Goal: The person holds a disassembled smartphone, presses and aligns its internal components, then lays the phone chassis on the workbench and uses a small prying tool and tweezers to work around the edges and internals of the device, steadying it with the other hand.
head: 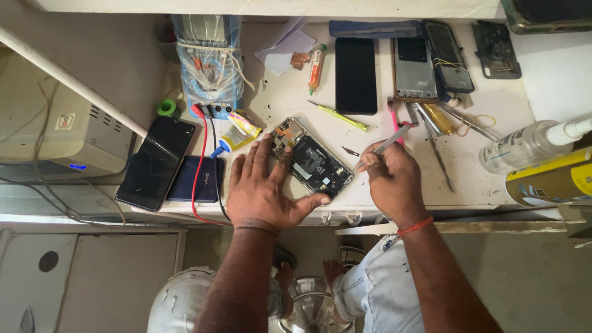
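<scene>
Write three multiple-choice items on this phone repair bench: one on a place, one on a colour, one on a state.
1. Where does the left hand rest?
A. on the opened phone
B. on the spray bottle
C. on the grey box

2. What colour is the screwdriver lying above the opened phone?
A. red
B. yellow-green
C. black

3. What state is the right hand in?
A. open and empty
B. flat on the bench
C. closed on metal tweezers

Answers:
1 A, the palm and fingers press the phone's lower left edge.
2 B, its handle is yellow-green.
3 C, the fingers pinch the tweezers, whose tips point towards the phone.
</scene>
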